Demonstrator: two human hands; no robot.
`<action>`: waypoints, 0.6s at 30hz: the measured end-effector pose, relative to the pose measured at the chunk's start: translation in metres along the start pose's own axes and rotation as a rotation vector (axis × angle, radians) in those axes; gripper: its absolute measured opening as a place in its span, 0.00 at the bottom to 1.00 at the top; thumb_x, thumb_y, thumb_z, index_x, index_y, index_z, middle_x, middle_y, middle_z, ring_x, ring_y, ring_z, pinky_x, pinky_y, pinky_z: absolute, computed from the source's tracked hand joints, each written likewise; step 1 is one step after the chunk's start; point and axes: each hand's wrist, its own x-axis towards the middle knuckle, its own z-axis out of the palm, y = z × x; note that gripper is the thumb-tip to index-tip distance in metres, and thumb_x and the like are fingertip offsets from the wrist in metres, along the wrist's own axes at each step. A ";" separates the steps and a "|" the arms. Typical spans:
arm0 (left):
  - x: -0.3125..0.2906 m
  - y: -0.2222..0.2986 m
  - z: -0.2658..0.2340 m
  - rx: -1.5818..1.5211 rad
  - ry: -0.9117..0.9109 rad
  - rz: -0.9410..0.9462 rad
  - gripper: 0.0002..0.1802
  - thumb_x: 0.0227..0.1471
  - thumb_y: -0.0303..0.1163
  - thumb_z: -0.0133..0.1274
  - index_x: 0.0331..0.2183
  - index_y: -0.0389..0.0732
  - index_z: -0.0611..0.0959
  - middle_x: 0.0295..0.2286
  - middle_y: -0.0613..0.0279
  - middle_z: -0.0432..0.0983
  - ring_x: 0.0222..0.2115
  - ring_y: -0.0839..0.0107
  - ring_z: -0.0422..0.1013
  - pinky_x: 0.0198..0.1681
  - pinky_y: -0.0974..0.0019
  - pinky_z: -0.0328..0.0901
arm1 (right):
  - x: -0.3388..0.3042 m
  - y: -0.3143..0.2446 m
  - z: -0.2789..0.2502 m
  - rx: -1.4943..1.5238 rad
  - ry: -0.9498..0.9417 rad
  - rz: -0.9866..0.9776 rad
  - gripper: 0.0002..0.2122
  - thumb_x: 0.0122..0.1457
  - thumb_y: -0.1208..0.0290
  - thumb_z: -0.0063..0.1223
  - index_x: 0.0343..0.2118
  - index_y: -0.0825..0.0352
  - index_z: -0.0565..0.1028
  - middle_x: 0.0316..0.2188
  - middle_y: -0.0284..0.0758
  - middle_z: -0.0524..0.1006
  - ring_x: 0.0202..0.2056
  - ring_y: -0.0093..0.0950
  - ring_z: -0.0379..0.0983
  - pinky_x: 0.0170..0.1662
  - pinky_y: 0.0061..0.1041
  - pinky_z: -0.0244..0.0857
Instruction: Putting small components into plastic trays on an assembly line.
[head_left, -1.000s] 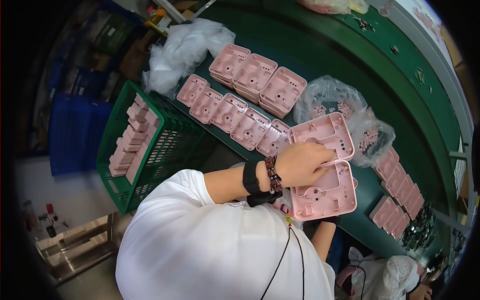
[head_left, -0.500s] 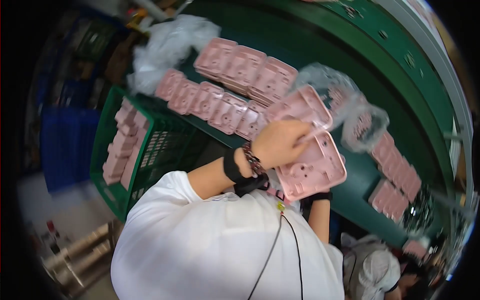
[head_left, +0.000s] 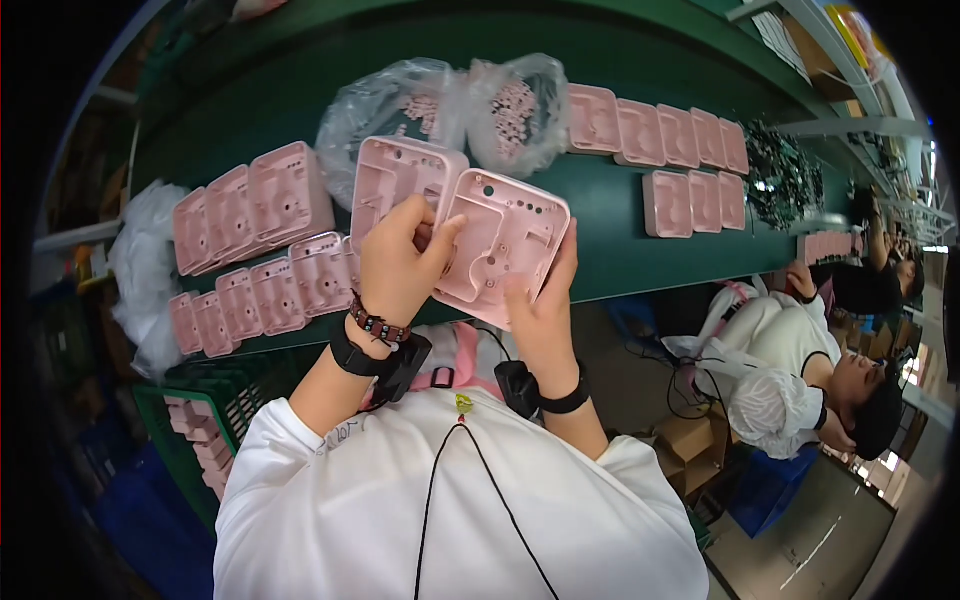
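A pink plastic housing point(head_left: 505, 225), an open shallow shell with ribs and small holes inside, is tilted in front of my chest. My right hand point(head_left: 543, 325) grips its right and lower edge, thumb over the rim and fingers behind. Over its left side my left hand point(head_left: 400, 262) is closed in a pinch, with thumb and forefinger close together inside the shell. Whatever lies between those fingertips is too small or hidden to make out. Just behind, a second pink housing point(head_left: 385, 165) is partly covered by the left hand and the held shell.
On the green bench point(head_left: 610, 225), pink housings point(head_left: 285, 200) stand in rows at left and more at right. Clear bags point(head_left: 510, 105) hold small pink parts. Dark parts point(head_left: 785, 175) lie farther right. A green crate point(head_left: 245, 400) stands lower left; a co-worker point(head_left: 780, 335) is at right.
The view has swung to the right, showing more bench and the co-worker. My right hand, hidden under the housing before, now shows at its edge. The left hand has come farther inside the shell.
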 end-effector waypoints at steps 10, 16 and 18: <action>0.012 -0.005 0.009 0.077 0.065 -0.092 0.15 0.42 0.33 0.57 0.15 0.35 0.70 0.09 0.64 0.63 0.10 0.78 0.58 0.15 0.75 0.53 | 0.051 0.179 -0.126 -0.396 0.080 0.027 0.20 0.52 0.78 0.44 0.50 0.72 0.61 0.38 0.43 0.67 0.39 0.37 0.65 0.44 0.28 0.59; -0.001 0.005 0.029 0.239 -0.053 -0.036 0.16 0.41 0.35 0.56 0.13 0.37 0.71 0.08 0.61 0.64 0.09 0.72 0.62 0.14 0.72 0.56 | 0.057 0.199 -0.103 -0.732 -0.161 -0.007 0.22 0.51 0.76 0.45 0.51 0.71 0.60 0.38 0.43 0.65 0.40 0.42 0.62 0.44 0.35 0.58; -0.001 0.014 0.045 0.245 -0.092 -0.008 0.16 0.41 0.35 0.55 0.12 0.37 0.71 0.08 0.60 0.65 0.09 0.70 0.63 0.14 0.70 0.56 | 0.053 0.195 -0.097 -0.878 -0.185 -0.025 0.23 0.50 0.75 0.46 0.51 0.70 0.59 0.39 0.43 0.65 0.41 0.43 0.61 0.45 0.37 0.57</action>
